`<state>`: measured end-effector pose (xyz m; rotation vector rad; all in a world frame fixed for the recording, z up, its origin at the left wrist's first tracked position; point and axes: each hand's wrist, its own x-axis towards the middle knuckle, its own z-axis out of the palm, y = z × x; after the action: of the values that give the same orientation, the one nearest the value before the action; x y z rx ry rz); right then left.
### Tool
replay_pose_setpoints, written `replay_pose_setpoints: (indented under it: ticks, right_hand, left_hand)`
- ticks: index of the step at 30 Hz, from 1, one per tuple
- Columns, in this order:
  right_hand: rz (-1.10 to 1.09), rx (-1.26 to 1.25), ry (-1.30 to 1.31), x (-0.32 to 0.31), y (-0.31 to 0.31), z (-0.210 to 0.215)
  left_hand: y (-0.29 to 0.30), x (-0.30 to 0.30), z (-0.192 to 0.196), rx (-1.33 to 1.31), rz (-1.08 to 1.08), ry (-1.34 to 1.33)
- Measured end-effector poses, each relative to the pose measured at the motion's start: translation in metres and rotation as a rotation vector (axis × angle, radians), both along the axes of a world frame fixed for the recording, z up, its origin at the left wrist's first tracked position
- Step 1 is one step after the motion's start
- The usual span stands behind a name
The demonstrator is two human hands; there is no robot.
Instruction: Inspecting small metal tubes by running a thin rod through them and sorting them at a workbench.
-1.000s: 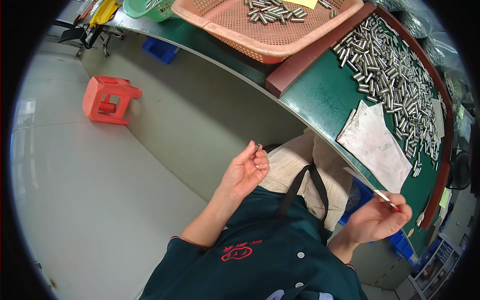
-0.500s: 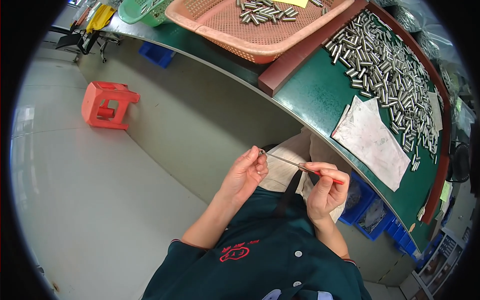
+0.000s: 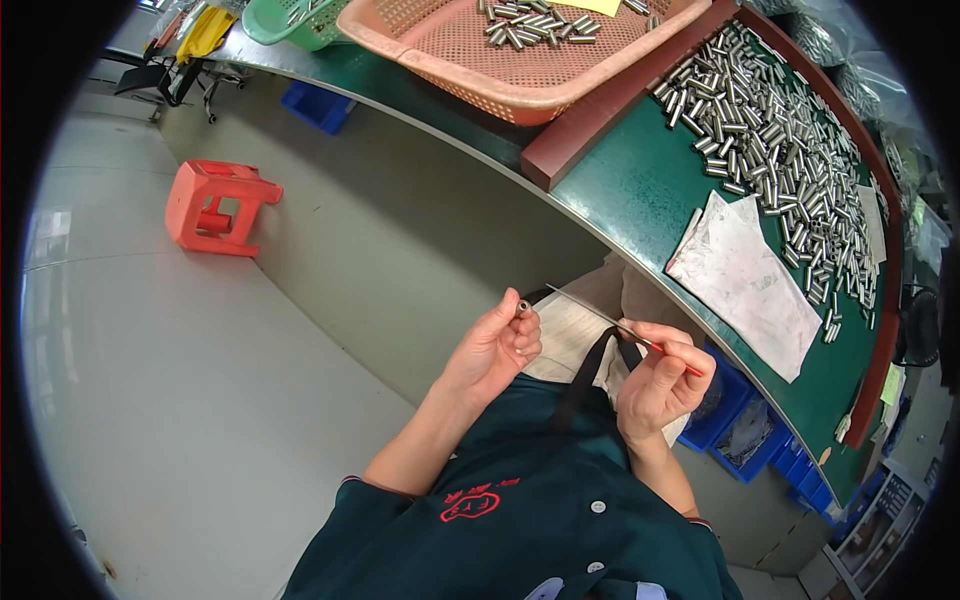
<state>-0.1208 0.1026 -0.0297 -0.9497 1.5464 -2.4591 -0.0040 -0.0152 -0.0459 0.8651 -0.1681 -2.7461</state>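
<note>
My left hand (image 3: 490, 348) is closed, pinching a short metal tube (image 3: 523, 307) between thumb and forefinger. The tube's open end faces my right hand. In my right hand (image 3: 658, 388), closed, is a slim red-handled tool (image 3: 592, 308) with a long thin grey shaft, much like a needle file. Its tip points up and left, a short way right of the tube and apart from it. Both hands are held over my lap, in front of the bench edge. Many similar metal tubes (image 3: 775, 150) lie in a heap on the green bench top (image 3: 622, 190) at the right.
A stained white cloth (image 3: 745, 280) lies on the bench by the heap. At the top, a pink mesh basket (image 3: 450, 75) holds several tubes beside a green basket (image 3: 268, 22). Blue bins (image 3: 745, 435) sit under the bench. A red stool (image 3: 215, 207) lies tipped on the floor.
The tool has come out of the tube's end as my right hand moved slightly right. My left hand keeps the tube in nearly the same place.
</note>
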Motion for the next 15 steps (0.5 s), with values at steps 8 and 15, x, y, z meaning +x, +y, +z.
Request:
replay_pose_setpoints:
  ticks: [8, 15]
  right_hand:
    - [0.047, 0.073, -0.049, 0.002, 0.0009, 0.0044]
    - [0.091, 0.087, -0.003, 0.001, 0.003, 0.0019]
  left_hand:
    - [0.0007, -0.0012, -0.0001, 0.056, -0.024, 0.122]
    - [0.0016, -0.0021, -0.001, 0.174, 0.03, 0.024]
